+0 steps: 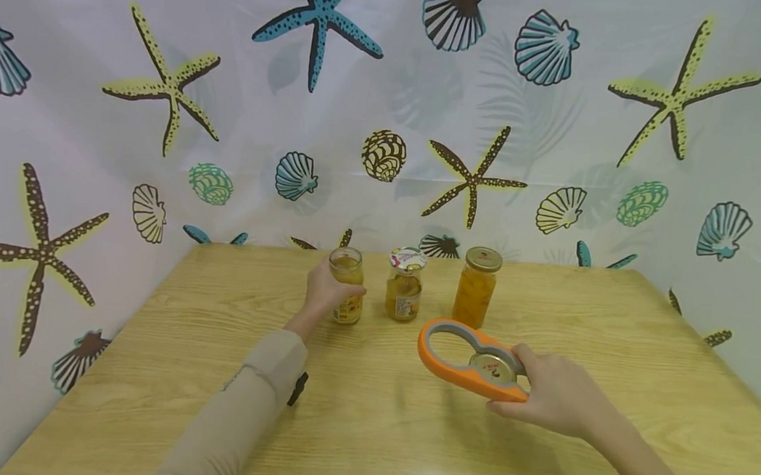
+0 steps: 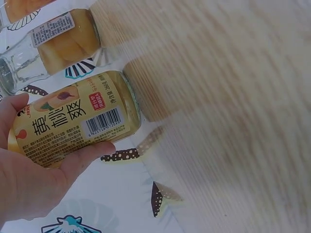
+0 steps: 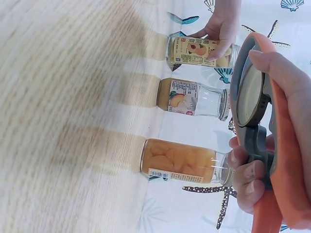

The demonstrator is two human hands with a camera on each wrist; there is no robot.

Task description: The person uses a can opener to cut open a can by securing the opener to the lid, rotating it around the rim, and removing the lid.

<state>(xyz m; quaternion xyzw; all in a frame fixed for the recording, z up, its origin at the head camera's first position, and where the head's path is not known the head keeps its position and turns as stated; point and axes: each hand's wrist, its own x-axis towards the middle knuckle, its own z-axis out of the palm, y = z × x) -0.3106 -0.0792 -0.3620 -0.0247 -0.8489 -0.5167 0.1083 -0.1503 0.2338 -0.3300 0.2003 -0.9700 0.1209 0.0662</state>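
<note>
Open jar (image 2: 77, 116): glass, uncovered mouth, pale yellow contents; yellow label with fruit picture, Chinese characters and barcode. Upright on the tabletop, just left of the middle jar (image 1: 404, 297), the two apart.

Left hand (image 1: 327, 289): wrapped round the open jar, gripping it with digits on opposite sides; placed left of the middle jar.

Jar opener (image 1: 466, 379): orange body, grey inner lining, two rounded openings, the far one larger. Raised above the tabletop, to the right of the middle jar and nearer the person.

Metal lid (image 1: 492, 368): round, gold-toned top with a red mark; seated in the smaller opening of the opener, right of the middle jar.

Right hand (image 1: 557, 393): fingers curled round the opener's handle end, thumb along one side; to the right of the middle jar, on the person's side.

Middle jar: glass, white lid with coloured pattern, amber contents in its lower part, printed label; upright.

Right jar (image 1: 474, 294): taller, gold lid, orange fruit pieces; upright, near the middle jar on its right.

Tabletop (image 1: 355, 432): light wood grain, beneath the middle jar.

Backdrop (image 1: 362, 113): white, starfish and shell print, behind the middle jar.
</note>
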